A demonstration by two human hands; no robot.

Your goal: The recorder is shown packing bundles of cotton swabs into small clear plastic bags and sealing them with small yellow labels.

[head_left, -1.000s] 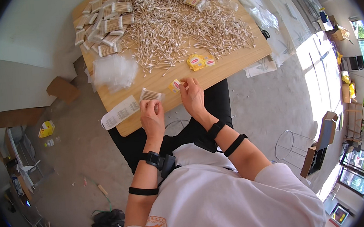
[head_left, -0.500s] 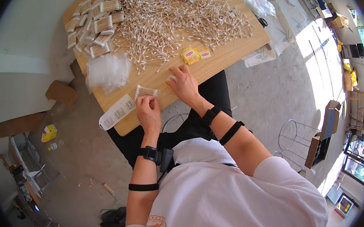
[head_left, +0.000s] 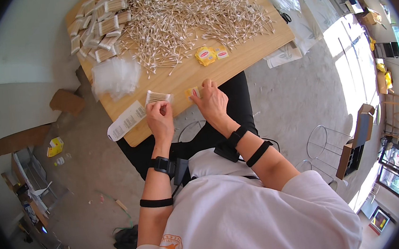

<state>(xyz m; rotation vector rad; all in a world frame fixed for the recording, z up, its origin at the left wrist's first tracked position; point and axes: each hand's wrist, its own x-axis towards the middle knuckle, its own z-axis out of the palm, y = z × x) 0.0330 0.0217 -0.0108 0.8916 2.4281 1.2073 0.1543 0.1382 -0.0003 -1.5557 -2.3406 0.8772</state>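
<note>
My left hand (head_left: 160, 121) is closed, its fingers bent at the near edge of a small flat pack of cotton swabs (head_left: 157, 96) in clear wrapping. The pack lies low over the near part of the wooden table, its swabs side by side. To its right, my right hand (head_left: 214, 104) pinches a small yellow and white label card (head_left: 192, 93), thumb over its near edge. The card's right side is partly hidden by the fingers. A long white printed strip (head_left: 127, 121) lies beside my left hand, reaching the table's corner.
Loose cotton swabs (head_left: 167, 27) cover the far part of the wooden table (head_left: 246, 58). Filled packs (head_left: 107, 24) are heaped at the far left, above clear bags (head_left: 115, 78). More yellow cards (head_left: 206, 55) lie right of centre. Scissors (head_left: 286, 18) rest beyond the right edge.
My right hand has moved toward me and slightly right, and the yellow card has come with it. My left hand stays at the swab pack. The whole view has shifted a little.
</note>
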